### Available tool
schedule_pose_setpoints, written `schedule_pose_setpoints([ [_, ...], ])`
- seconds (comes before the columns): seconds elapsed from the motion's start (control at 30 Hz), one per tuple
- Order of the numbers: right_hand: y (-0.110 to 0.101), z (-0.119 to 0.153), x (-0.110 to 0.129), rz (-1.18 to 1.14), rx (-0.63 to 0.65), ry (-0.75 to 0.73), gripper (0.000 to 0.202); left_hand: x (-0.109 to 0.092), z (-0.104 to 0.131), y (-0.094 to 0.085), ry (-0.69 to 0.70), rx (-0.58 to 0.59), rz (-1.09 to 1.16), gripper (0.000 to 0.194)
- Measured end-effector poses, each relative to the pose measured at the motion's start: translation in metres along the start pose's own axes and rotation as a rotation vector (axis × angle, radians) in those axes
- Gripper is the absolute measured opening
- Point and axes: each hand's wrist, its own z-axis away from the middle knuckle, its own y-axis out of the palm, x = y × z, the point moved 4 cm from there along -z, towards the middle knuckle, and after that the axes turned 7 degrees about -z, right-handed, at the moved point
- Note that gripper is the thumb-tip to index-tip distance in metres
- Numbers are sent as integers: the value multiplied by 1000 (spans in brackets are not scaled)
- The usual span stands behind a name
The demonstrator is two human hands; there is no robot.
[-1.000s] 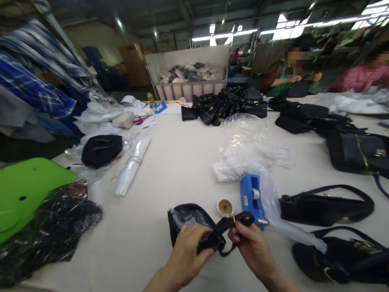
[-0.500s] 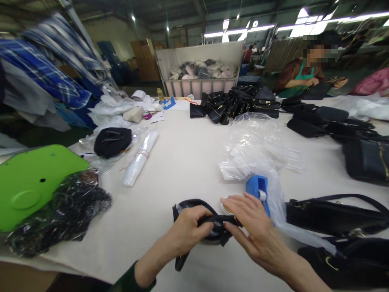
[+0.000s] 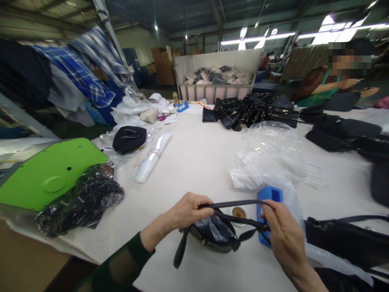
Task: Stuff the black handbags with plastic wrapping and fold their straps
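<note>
A small black bag with a gaping top and grey lining lies on the table below my hands. Its long black strap is stretched sideways in a loop. My left hand pinches the strap at the bag's far left edge. On the other side, my right hand is closed around the strap's right end, over a blue tape dispenser. A round roll of brown tape shows behind the strap. One loose strap end hangs at the bag's left.
Clear plastic bags lie beyond the dispenser. More black bags are at the right, and a pile of black bags sits at the back. A rolled plastic bundle and a green panel are leftward. A person works at far right.
My hands have moved apart, the right one going rightward, and the strap is now drawn out between them. The bag's opening and lining show more. The view has turned left.
</note>
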Motion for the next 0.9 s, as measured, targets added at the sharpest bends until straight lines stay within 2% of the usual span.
schedule_pose_setpoints([
  [0.07,-1,0,-14,71,-9,64,33,8,1,2,-31,-20,12,22],
  [0.1,1,0,-13,123,0,11,33,8,0,4,-31,-25,17,22],
  [0.17,11,-2,2,225,49,-215,31,-1,-5,8,3,-24,-10,21],
  [0.23,26,-2,28,255,132,-461,31,-18,-11,11,90,-5,-45,20],
  [0.27,33,-2,39,251,188,-535,32,-26,-14,12,138,4,-45,19],
  [0.33,42,-6,51,213,270,-547,31,-38,-18,11,196,7,-42,18],
  [0.37,42,-10,50,181,286,-486,31,-38,-20,9,196,1,-53,18],
  [0.43,34,-20,35,92,258,-262,28,-28,-19,4,144,-19,-105,19],
  [0.57,5,-33,-22,-117,134,255,26,10,-11,-3,53,-41,-143,21],
  [0.63,-1,-33,-41,-131,110,394,29,23,-8,-3,28,-61,-130,22],
  [0.67,-2,-32,-43,-89,97,389,30,26,-7,-2,20,-71,-123,22],
  [0.73,2,-32,-30,48,78,212,33,23,-8,0,15,-79,-105,22],
  [0.83,20,-32,10,197,120,-193,38,7,-16,2,43,-51,-90,22],
  [0.9,31,-32,29,220,143,-312,40,-2,-22,2,64,-32,-68,22],
])
